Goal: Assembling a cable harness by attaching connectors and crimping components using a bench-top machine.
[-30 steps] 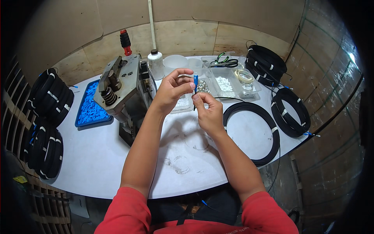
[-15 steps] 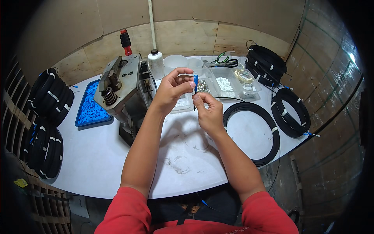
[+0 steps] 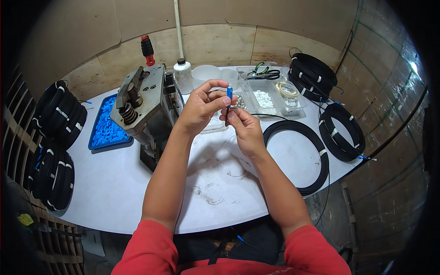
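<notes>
Landmark: metal press [image 3: 153, 89], standing on the white surface [image 3: 105, 188], red-and-black handle [image 3: 147, 49] at its far side. Blue connector [image 3: 229, 94] is in the air to the right of the press, well clear of its body, held near upright with the pale end uppermost. Left hand [image 3: 206, 103], the nearer of the two to the press: grip pinching the connector between thumb and fingers. Right hand [image 3: 244, 130], farther right of the press and slightly lower in view: grip pinching the thin black cable [image 3: 227, 117] just below the connector; exact finger contact partly hidden. Left of the press, close by: blue tray [image 3: 112, 145] filled with small blue pieces [image 3: 107, 126]. Farther left of the press, near the edge: two groups of black cable coils [image 3: 59, 114] with white ties. Just beyond the press, to its right: white bottle [image 3: 183, 79] with dark cap, then a white tub [image 3: 206, 72]. Farther right of the press: clear box [image 3: 271, 111] with white pieces [image 3: 262, 98] and a tape roll [image 3: 288, 90]; black-handled scissors [image 3: 269, 74] and green-handled pliers [image 3: 261, 68] behind. Well right of the press, a single large black coil [image 3: 324, 167] lies flat.
</notes>
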`<state>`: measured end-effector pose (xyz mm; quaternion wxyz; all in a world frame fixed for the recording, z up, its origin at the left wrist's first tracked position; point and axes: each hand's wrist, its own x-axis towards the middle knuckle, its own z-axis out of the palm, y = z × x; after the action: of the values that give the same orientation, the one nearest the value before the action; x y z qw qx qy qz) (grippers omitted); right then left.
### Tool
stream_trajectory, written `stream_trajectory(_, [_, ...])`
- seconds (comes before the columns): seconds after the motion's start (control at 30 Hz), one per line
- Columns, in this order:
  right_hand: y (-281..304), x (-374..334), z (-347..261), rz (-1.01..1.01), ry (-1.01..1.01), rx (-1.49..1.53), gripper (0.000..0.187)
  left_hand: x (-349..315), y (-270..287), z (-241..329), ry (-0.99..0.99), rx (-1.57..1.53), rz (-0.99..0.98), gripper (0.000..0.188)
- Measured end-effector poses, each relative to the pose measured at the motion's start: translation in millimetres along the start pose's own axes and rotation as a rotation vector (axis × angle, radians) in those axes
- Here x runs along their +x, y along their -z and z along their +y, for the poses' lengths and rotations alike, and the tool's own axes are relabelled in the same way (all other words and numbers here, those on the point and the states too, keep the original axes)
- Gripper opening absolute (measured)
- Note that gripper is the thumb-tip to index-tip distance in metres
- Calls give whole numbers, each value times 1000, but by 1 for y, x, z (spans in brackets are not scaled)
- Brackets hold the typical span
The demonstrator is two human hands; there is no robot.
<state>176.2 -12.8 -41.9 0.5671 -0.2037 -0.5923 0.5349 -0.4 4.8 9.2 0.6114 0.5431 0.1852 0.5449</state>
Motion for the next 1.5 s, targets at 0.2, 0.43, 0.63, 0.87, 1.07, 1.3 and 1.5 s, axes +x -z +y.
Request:
stream_trajectory(0.2, [-2,-1,2,18,-53,104,23,-2,-2,-2,-18,-25,21,44])
stream_trajectory(0.43, [3,0,5,92,-68,52,24,2,-3,-6,-30,61,59,45])
stream_trajectory(0.63, [-1,-2,1,117,-108,36,25,2,-4,-4,-28,66,74,45])
stream_trajectory(0.87, [-1,-2,1,116,-100,29,26,2,-2,-4,-33,58,85,46])
stream_trajectory(1.07, [0,-2,3,125,-108,9,25,2,-1,-5,-25,58,92,45])
stream_trajectory(1.3, [0,-2,3,131,-101,24,23,3,1,-6,-25,53,84,44])
stream_trajectory(1.5, [-1,-2,2,126,-100,19,22,2,-2,-3,-41,37,105,43])
